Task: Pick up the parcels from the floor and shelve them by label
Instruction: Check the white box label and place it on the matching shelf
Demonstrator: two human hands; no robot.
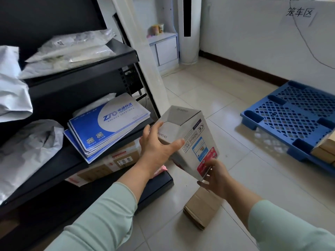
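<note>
A white carton [190, 134] with printed labels and a red-and-blue sticker is held tilted in the air in front of the black shelf unit [76, 82]. My left hand [157, 147] grips its upper left side, thumb across the front face. My right hand [215, 176] holds its lower corner from below. Under my right hand a small brown cardboard parcel [201, 209] lies on the tiled floor. Blue-and-white courier envelopes [107, 127] are stacked on the middle shelf, and grey plastic mailers [72, 51] lie on the shelf above.
Brown boxes [116, 162] sit on the lowest shelf. A blue plastic pallet [290, 116] lies on the floor at right with cardboard boxes [326, 147] on its near corner. More grey bags [27, 147] fill the shelf's left. A white cabinet [166, 49] stands by the far wall.
</note>
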